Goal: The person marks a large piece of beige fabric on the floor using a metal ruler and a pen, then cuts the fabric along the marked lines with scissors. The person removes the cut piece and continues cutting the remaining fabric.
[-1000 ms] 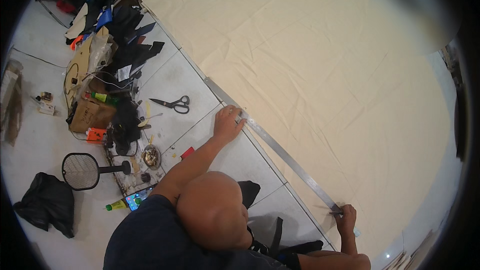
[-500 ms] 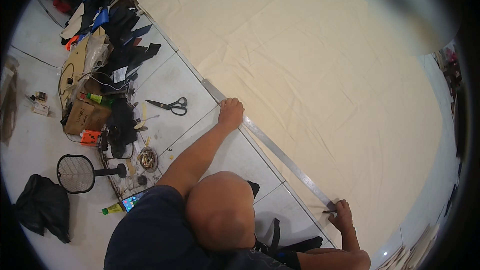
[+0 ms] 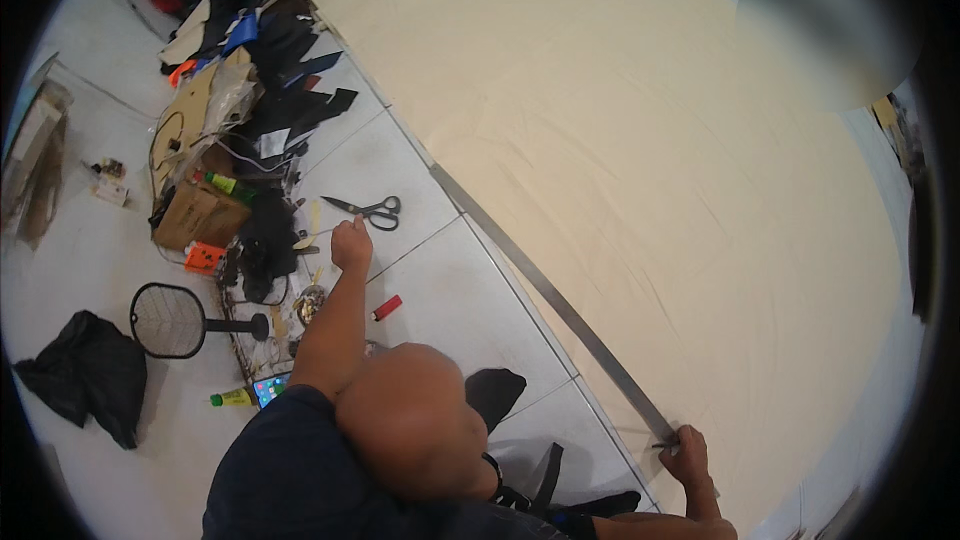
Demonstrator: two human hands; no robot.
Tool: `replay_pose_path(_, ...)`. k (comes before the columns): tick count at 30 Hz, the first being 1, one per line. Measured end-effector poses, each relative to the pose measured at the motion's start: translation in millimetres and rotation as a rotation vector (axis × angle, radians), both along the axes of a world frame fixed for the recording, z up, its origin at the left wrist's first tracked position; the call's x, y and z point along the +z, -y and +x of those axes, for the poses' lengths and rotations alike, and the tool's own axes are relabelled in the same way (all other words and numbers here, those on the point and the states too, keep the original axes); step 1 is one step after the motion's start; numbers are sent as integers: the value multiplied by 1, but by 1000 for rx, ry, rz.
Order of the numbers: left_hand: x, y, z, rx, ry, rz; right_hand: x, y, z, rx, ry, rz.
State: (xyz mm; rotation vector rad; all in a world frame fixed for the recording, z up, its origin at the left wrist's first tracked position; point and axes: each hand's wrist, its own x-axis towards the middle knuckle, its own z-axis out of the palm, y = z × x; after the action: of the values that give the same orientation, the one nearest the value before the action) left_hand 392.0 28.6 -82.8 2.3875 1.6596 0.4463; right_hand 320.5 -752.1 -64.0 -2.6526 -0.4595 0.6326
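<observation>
A long metal ruler (image 3: 560,305) lies diagonally along the near edge of a wide cream sheet of fabric (image 3: 640,160). At its lower end, my right hand (image 3: 686,455) is closed, with a thin dark pen-like stick (image 3: 661,446) poking out of the fingers. My left hand (image 3: 351,243) is off the ruler, over the tiles, just below a pair of black scissors (image 3: 367,210). Its fingers are curled, their tips close to or touching the scissors. Whatever they may grip is hidden.
A red lighter (image 3: 386,308) lies on the tiles near my left forearm. Leftward are a cardboard box (image 3: 200,215), dark scraps, a mesh racket (image 3: 168,321), a black plastic bag (image 3: 90,375) and a phone (image 3: 270,390). My bare knee (image 3: 405,420) is in front of me.
My left hand has left the ruler and moved left to the scissors. My right hand stays at the ruler's lower end. The red lighter now shows. The view has shifted slightly.
</observation>
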Motion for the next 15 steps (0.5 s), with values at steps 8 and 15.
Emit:
replay_pose_path(8, -23, -14, 0, -574, 179, 236, 45, -50, 66, -50, 63, 412)
replay_pose_path(15, -57, 34, 104, -686, 212, 48, 48, -149, 107, -106, -39, 499)
